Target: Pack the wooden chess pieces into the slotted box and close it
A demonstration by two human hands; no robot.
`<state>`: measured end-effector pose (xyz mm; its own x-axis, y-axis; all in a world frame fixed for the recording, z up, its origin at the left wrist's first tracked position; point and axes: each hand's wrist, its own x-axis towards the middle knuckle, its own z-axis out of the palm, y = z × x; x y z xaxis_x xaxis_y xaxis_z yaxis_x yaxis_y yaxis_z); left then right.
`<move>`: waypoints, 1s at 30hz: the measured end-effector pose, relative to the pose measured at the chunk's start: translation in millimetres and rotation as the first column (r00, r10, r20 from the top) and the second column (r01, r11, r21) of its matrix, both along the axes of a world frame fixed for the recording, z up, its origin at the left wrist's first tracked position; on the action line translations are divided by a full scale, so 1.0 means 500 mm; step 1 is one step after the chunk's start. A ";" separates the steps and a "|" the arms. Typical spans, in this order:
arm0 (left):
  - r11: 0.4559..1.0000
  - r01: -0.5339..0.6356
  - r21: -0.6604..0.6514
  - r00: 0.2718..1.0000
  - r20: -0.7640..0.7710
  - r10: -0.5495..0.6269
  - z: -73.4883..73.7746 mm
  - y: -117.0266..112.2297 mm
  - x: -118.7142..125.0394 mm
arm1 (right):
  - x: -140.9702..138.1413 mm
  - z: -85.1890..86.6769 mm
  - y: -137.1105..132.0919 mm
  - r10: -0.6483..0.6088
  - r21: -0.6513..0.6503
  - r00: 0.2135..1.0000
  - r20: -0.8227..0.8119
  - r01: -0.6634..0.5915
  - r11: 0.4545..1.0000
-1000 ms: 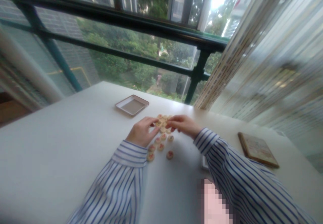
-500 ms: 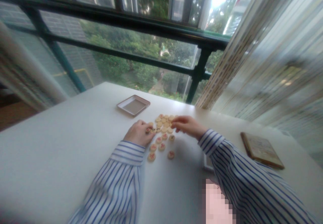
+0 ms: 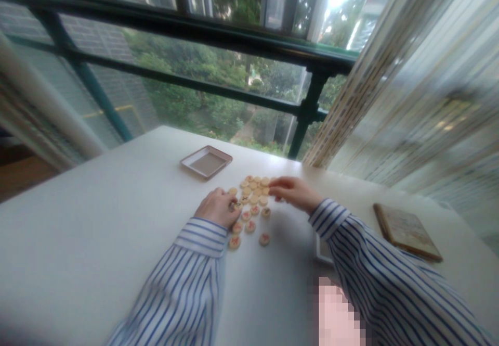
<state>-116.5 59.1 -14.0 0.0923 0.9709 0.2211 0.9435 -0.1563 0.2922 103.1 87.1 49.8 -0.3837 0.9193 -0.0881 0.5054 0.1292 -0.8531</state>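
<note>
Several round wooden game pieces (image 3: pixel 253 200) with red or dark marks lie in a cluster on the white table (image 3: pixel 97 216). My left hand (image 3: pixel 216 206) rests at the cluster's left edge, fingers curled onto a piece there. My right hand (image 3: pixel 293 192) reaches to the cluster's far right side, fingertips pinched on a piece. Both arms wear blue-striped sleeves. More pieces (image 3: pixel 249 227) lie in a loose row nearer to me, between the two wrists.
A shallow square tray (image 3: pixel 206 162) sits beyond the pieces, toward the window. A flat wooden box (image 3: pixel 407 230) lies at the right. A small white object (image 3: pixel 322 250) peeks out under my right sleeve. Window railing and curtains stand behind the table.
My left hand has drawn back from the middle of the cluster to its left edge, fingers curling in. The right hand has shifted slightly to the right at the far side.
</note>
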 end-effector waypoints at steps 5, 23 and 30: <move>0.999 -0.005 -0.032 1.000 -0.019 0.004 0.000 0.002 -0.001 | 0.016 -0.008 0.007 -0.086 0.233 0.962 0.257 0.025 0.972; 0.999 -0.020 -0.028 0.999 -0.031 0.019 0.015 -0.008 0.008 | 0.017 -0.036 0.017 -0.222 0.383 0.721 0.657 -0.065 0.922; 0.978 0.039 0.205 0.999 0.018 -0.044 0.017 -0.006 0.029 | 0.005 -0.044 0.023 -0.219 0.357 0.659 0.720 -0.080 0.931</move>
